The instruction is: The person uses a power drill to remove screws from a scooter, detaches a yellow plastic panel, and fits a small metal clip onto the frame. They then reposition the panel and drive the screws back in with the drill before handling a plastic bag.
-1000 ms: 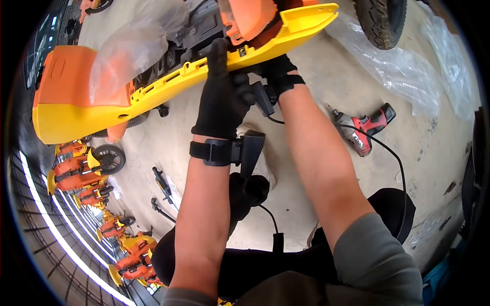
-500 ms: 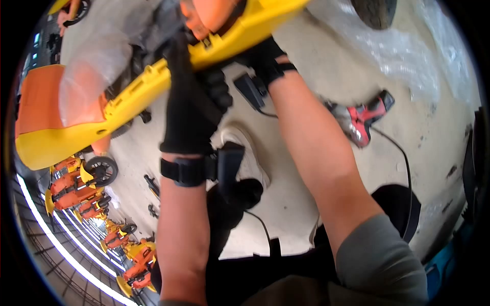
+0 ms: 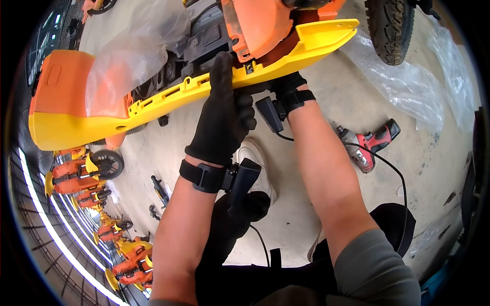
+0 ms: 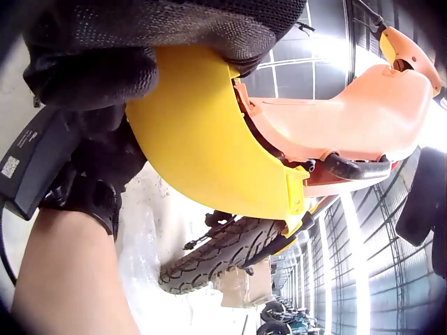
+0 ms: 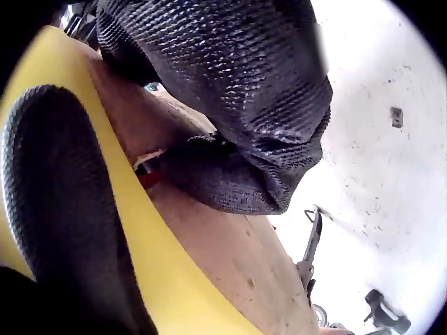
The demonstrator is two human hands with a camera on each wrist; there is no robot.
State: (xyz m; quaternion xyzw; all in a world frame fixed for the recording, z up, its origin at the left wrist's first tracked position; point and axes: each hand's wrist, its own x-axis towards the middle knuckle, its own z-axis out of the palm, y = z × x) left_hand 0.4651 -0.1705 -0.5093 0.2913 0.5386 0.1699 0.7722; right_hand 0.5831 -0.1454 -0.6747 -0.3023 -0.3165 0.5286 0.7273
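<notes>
A long yellow side panel point(image 3: 173, 97) runs along the lower side of an orange scooter body point(image 3: 260, 25). My gloved left hand point(image 3: 223, 112) grips its upper edge, one digit laid over the rim and the others curled below. In the left wrist view, black glove fingers point(image 4: 160, 42) wrap over the yellow panel. My right hand point(image 3: 290, 84) is at the panel's underside, partly hidden by it. In the right wrist view, its thumb point(image 5: 63, 188) lies along the yellow face, while bent fingers point(image 5: 230, 174) reach onto the brownish underside beside a small red part.
A red and grey power driver point(image 3: 367, 145) lies on the floor to the right. Clear plastic sheeting point(image 3: 403, 86) spreads near a tyre point(image 3: 390, 33), and more plastic point(image 3: 127, 66) drapes the scooter. Several orange scooters point(image 3: 76, 173) line the left. A cable point(image 3: 398, 173) hangs beside my right arm.
The head view swings away and back. Both hands stay at the yellow panel, which now appears slightly lower in the view than a second ago.
</notes>
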